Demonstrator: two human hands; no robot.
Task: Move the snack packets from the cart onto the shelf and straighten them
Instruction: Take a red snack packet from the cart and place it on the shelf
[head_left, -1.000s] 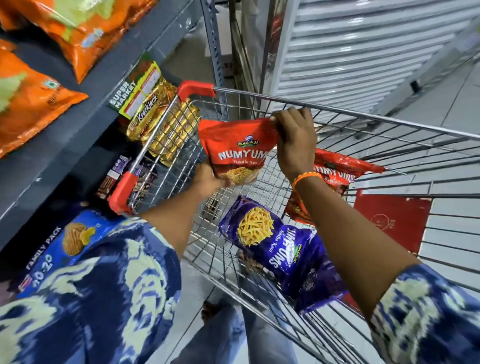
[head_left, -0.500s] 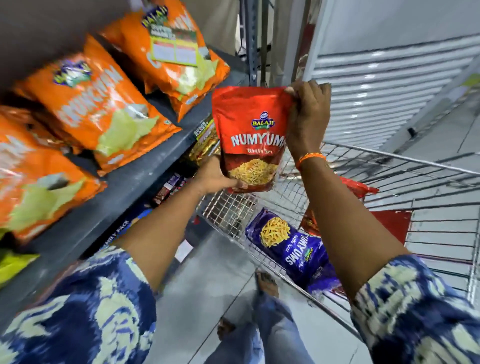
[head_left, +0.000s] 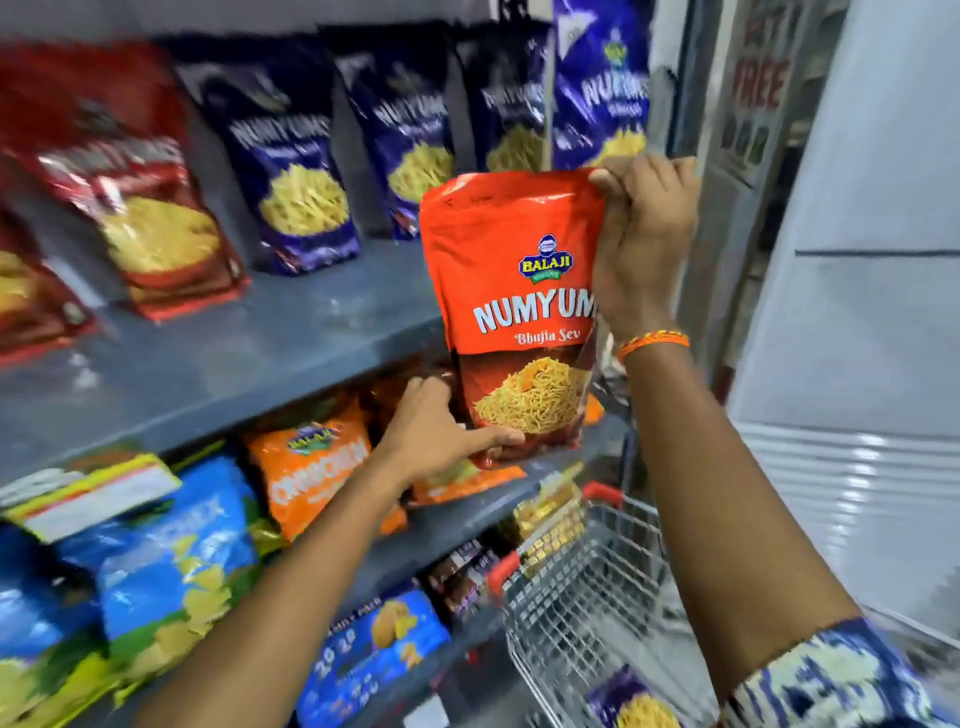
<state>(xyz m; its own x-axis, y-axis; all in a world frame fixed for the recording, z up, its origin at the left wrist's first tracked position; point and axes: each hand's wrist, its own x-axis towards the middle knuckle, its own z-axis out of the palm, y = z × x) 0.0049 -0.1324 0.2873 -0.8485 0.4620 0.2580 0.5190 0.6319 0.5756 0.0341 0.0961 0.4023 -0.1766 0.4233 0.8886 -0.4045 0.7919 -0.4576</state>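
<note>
Wire-mesh steel shopping cart w/ red handle grips sits low at bottom right; a purple snack packet w/ yellow sticks printed on it lies in its basket, only partly in view. Beside the cart, lower shelf levels hold blue & green crisp bags and a blue biscuit family pack, blurred.

Mid frame: glossy red-orange "Numyums Bhujia Sev" pouch held upright in the air, front facing the camera, in front of the grey metal shelf board, its top above board level. Left hand clasps the pouch's bottom corner, thumb across the front, fingers behind. Right hand, orange thread band at wrist, pinches the top right corner tight.

Behind left hand: orange crunchy-snack bags on the level under the board.

Farther back on the board: row of dark blue Numyums pouches standing upright, red pouches to their left, leaning. All blurred.
</note>
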